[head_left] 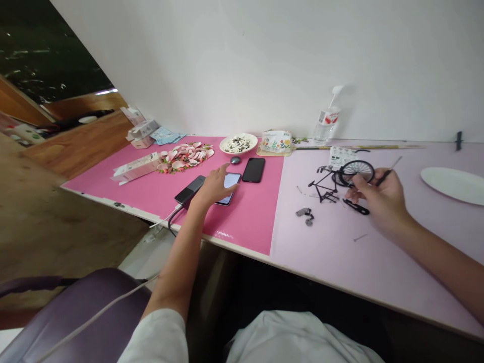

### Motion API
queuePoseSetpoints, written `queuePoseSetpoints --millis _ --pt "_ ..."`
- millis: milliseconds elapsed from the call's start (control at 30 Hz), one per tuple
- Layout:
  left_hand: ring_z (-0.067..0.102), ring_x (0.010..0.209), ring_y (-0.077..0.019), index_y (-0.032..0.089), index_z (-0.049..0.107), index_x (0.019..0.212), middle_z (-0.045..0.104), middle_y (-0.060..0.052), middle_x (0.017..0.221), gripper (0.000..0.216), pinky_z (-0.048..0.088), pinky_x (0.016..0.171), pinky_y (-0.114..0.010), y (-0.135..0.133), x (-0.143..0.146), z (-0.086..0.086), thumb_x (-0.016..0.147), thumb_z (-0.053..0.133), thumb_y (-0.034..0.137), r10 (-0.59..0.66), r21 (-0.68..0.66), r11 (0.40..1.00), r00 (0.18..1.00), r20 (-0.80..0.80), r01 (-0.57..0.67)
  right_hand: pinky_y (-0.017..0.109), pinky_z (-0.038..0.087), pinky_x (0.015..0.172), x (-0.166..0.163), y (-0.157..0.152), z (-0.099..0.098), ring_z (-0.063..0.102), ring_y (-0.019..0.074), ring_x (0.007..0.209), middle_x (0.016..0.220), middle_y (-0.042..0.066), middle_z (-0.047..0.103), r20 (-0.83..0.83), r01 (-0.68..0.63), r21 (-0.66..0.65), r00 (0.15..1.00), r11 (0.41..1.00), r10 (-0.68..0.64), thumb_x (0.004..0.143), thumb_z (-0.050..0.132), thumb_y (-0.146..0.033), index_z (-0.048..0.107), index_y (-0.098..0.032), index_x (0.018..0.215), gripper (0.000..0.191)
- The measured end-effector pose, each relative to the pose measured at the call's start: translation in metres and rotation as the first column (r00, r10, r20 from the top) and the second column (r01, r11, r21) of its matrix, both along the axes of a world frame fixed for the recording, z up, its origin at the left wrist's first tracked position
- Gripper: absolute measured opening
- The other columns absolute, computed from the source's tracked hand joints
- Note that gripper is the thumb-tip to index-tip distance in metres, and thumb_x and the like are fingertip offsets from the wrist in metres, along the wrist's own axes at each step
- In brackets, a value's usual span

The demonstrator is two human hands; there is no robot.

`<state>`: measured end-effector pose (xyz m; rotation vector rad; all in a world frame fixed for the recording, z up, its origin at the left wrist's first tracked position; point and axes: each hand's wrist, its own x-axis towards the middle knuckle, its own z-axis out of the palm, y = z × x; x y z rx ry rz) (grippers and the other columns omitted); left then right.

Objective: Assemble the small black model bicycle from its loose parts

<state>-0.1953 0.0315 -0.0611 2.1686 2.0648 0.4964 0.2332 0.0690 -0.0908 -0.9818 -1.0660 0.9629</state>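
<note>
My left hand (214,188) reaches over a phone with a lit screen (231,182), fingers apart; whether a fingertip touches the glass I cannot tell. In my right hand (380,199) a small black spoked wheel (357,172) is pinched between thumb and fingers. The same hand also grips a thin screwdriver (388,172), its metal shaft pointing up and right. Just left of the wheel is a black model bicycle frame (324,191) with handlebars. Below that hand lies a black curved part (356,206), and dark grey small parts (304,216) rest nearer the table edge.
A dark phone (253,170) and a cabled power bank (189,189) flank the lit phone. Behind stand a bowl (238,143) of small pieces, a flowered packet (277,141) and a water bottle (324,126). Pink spoon-like pieces (185,157) pile leftward; a white plate (454,185) lies right.
</note>
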Motion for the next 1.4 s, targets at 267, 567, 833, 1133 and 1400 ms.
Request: queuePoseSetpoints --millis 267,567,833,1133,1400 --pt "0.054 0.143 -0.0401 0.017 0.038 0.162 0.062 -0.021 0.149 0.086 0.041 0.119 -0.055 0.003 -0.001 -0.003 0.096 0.054 0.069 0.006 -0.029 1.000 1.000 -0.002 -0.006 0.020 0.047 0.035 0.000 -0.001 0.000 0.066 0.0158 0.042 0.072 -0.006 0.075 -0.004 -0.007 0.005 1.000 1.000 0.007 0.037 0.106 -0.062 0.035 -0.028 0.088 0.093" --pt "0.048 0.149 -0.0372 0.015 0.048 0.157 0.055 -0.017 0.160 0.071 0.040 0.124 -0.054 0.003 -0.007 0.003 0.093 0.054 0.044 -0.016 -0.016 1.000 1.000 -0.023 0.016 0.022 0.046 0.034 0.001 0.000 0.000 0.065 0.0171 0.041 0.073 -0.006 0.075 0.003 -0.005 0.015 1.000 1.000 0.004 0.035 0.106 -0.062 0.036 -0.028 0.087 0.094" --pt "0.054 0.144 -0.0328 0.026 0.085 0.104 0.070 -0.005 0.144 0.046 0.042 0.126 -0.053 0.001 -0.016 0.011 0.076 0.050 0.019 -0.038 0.006 0.999 0.997 -0.061 0.038 0.022 0.047 0.035 0.002 0.000 0.000 0.065 0.0162 0.042 0.077 -0.004 0.076 0.009 -0.010 0.015 1.000 1.000 0.010 0.038 0.106 -0.061 0.036 -0.028 0.087 0.092" --pt "0.053 0.146 -0.0363 0.029 0.088 0.093 0.071 -0.004 0.143 0.044 0.040 0.125 -0.058 0.000 -0.009 0.010 0.068 0.054 0.015 -0.059 -0.037 0.998 0.997 -0.045 0.058 0.021 0.047 0.036 0.002 0.001 -0.002 0.065 0.0156 0.042 0.075 -0.004 0.074 -0.017 -0.015 0.019 1.000 1.000 0.016 0.040 0.107 -0.055 0.037 -0.028 0.089 0.089" --pt "0.051 0.148 -0.0345 0.030 0.088 0.094 0.070 -0.003 0.145 0.044 0.039 0.127 -0.057 -0.001 -0.012 0.013 0.069 0.055 0.017 -0.061 -0.033 0.998 0.998 -0.035 0.060 0.022 0.047 0.036 0.001 -0.001 -0.001 0.064 0.0151 0.042 0.076 -0.006 0.074 -0.008 -0.009 0.007 1.000 1.000 0.009 0.041 0.106 -0.056 0.037 -0.028 0.089 0.089"
